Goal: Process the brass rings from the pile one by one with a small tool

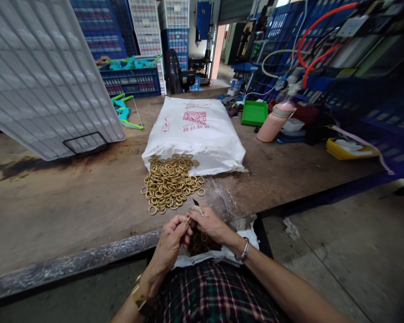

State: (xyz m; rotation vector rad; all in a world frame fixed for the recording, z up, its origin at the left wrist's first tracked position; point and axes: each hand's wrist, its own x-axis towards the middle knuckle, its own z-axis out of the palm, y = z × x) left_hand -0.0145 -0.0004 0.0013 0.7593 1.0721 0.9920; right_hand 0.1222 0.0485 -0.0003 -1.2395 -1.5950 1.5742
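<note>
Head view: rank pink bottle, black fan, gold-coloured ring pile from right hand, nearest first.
1. Gold-coloured ring pile: just ahead, left of the right hand.
2. Pink bottle: farther ahead, to the right.
3. Black fan: background, past the white sack.

Workbench point(67, 197): brown top, dark stain at left.
Ribbed panel point(50, 76): pale, tilted, left side.
Bow-shaped item point(121, 112): turquoise and green, right of the ribbed panel.
Green tray point(255, 117): far right, just left of bottle.
Pink bottle point(272, 127): right side, grey collar.
Yellow tray point(340, 151): right of bottle, white contents.
Black fan point(175, 74): beyond the bench's far edge.
Crates point(176, 15): white and blue, stacked, far.
</note>
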